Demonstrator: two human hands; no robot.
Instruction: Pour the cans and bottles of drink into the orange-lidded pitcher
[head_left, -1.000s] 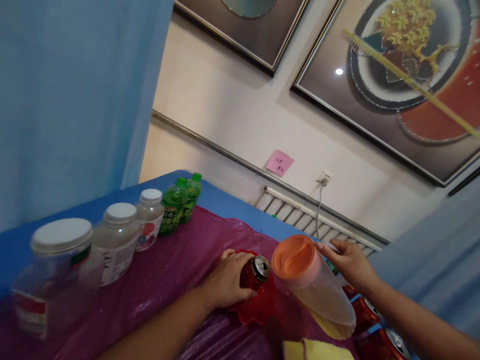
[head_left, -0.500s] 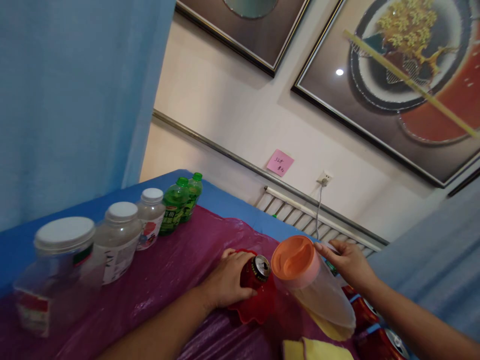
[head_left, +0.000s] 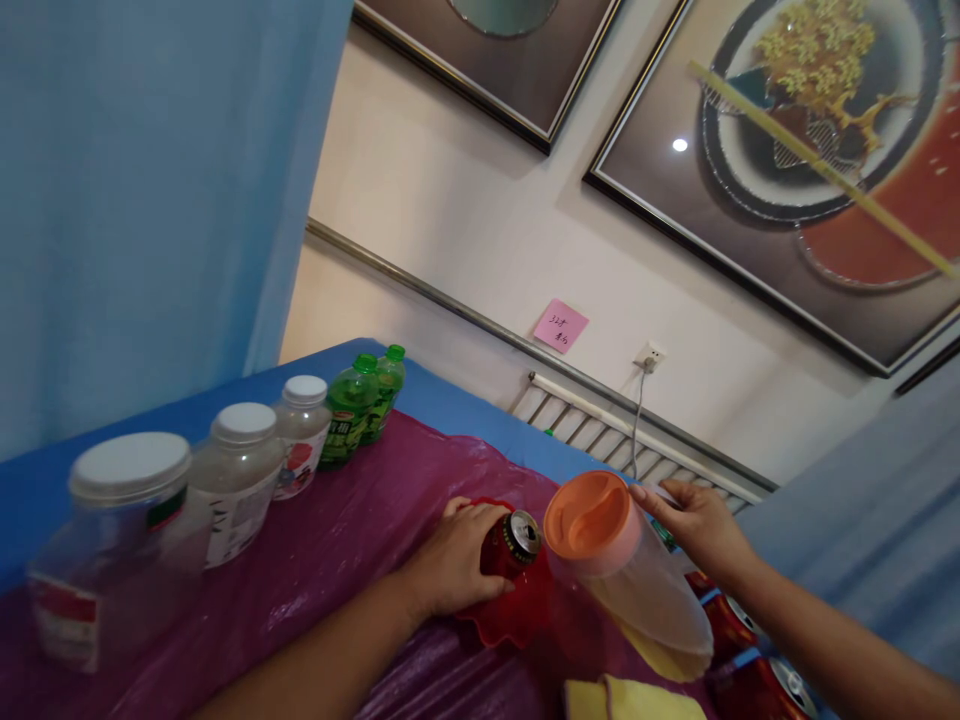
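Observation:
My left hand (head_left: pixel 457 565) is wrapped round a red drink can (head_left: pixel 502 553), whose silver top shows an opening. Under the can lies a red scalloped tray (head_left: pixel 517 615). My right hand (head_left: pixel 701 525) grips the handle side of a clear plastic pitcher (head_left: pixel 645 600) with an orange lid (head_left: pixel 589 515); most of the handle is hidden by my fingers. Tilted in view, the pitcher is just right of the can, its lid close to the can's top. Below the pitcher is a folded yellow cloth (head_left: pixel 634 700).
Along the left stand a large white-lidded jar (head_left: pixel 127 570), two smaller white-lidded jars (head_left: pixel 240 490) and two green bottles (head_left: pixel 349 415). Several red cans (head_left: pixel 757 685) are at the lower right. Purple plastic sheeting (head_left: pixel 420 460) covers the blue table (head_left: pixel 450 390), near a radiator (head_left: pixel 570 415).

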